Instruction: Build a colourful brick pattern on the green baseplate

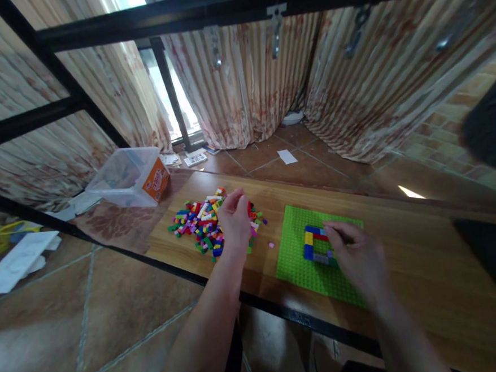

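My left hand (234, 218) is over the right part of a pile of loose toy building bricks (199, 222) in many colours. Its fingers are curled together, and what they hold, if anything, cannot be made out. A green studded baseplate (297, 273) lies to the right of the pile. On it stands a small hollow rectangle of building bricks (309, 239) in blue, yellow, red and grey. My right hand (358, 252) is at the right side of this rectangle, thumb and fingers pinched together. It hides part of the bricks and whatever is in the pinch.
One small pink brick (271, 245) lies between pile and baseplate on the wooden table (414, 253). A clear plastic box (122, 180) with an orange label stands beyond the table's left end. At the right is a dark flat object (490, 254). A black metal frame (168, 18) crosses above.
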{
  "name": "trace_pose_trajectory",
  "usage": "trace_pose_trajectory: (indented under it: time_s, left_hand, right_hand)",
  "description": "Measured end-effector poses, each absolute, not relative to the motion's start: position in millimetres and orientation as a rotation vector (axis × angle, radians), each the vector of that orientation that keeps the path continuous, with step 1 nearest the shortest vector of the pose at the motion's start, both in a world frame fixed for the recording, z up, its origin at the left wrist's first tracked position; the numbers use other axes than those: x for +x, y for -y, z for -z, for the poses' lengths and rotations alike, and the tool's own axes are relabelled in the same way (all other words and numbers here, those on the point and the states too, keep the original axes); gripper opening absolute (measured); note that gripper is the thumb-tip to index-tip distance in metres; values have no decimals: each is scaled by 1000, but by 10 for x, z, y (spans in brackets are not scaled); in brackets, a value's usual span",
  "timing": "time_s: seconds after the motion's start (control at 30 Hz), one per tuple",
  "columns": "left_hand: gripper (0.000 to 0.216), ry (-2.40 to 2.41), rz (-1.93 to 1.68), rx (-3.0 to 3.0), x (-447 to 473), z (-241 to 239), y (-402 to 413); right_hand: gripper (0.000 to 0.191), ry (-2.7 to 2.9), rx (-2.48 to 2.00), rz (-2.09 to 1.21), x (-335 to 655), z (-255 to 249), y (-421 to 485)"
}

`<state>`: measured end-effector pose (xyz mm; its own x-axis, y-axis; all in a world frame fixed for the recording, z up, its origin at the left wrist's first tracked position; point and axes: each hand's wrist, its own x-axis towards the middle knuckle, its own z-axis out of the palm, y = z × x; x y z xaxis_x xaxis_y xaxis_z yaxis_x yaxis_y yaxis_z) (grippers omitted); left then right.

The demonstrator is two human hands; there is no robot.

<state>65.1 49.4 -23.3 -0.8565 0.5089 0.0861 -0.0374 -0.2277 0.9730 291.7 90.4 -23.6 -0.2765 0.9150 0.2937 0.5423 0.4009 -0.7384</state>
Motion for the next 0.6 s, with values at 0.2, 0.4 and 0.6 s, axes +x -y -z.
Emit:
trace_pose_trajectory:
  time_s: [0.2, 0.4, 0.6]
  left_hand:
    - [24, -1527, -2271, 255, 364, 94, -335]
    - [23, -1469, -2326, 214, 256, 40, -244]
    - [22, -1630, -2244, 330, 143, 91, -198]
  right_hand:
    - [24, 2157, -992, -672, 2606, 305, -680]
    - [23, 2280, -900, -697, 2310, 401, -532]
    - [24, 2311, -962, -671, 2154, 479, -577]
